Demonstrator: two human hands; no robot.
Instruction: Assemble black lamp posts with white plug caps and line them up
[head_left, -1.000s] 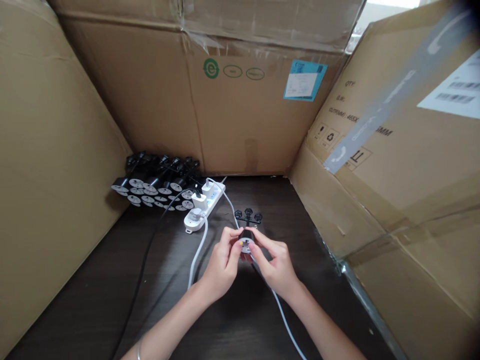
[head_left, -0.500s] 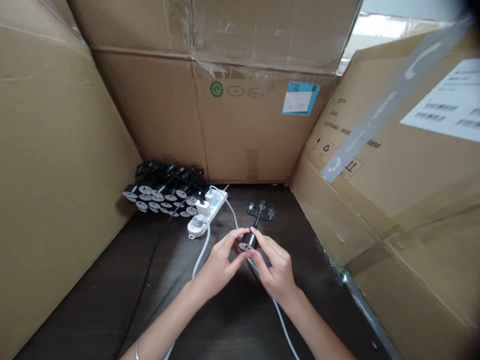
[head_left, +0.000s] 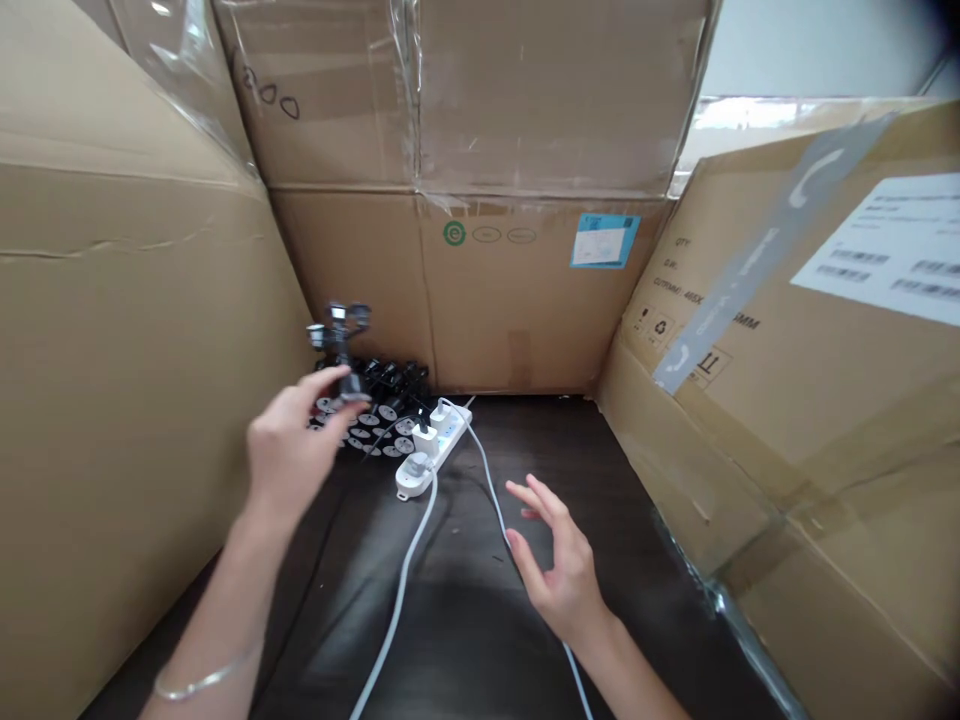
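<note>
Left hand (head_left: 291, 448) pinching black plug (head_left: 341, 345) between fingers, held up over plug pile (head_left: 394, 385). Right hand (head_left: 559, 570) open, fingers spread, empty, near white cable (head_left: 491, 480). Pile looks well built up; count hidden. Power strip (head_left: 442, 435) loaded with adapters.

Black plug unit (head_left: 339, 345) — crossbar of three small metal-tipped heads uppermost — held upright, its body gripped in left hand (head_left: 294, 440).

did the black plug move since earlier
Yes, left: the black plug, in the left hand, went from right of the white power strip to its left.
</note>
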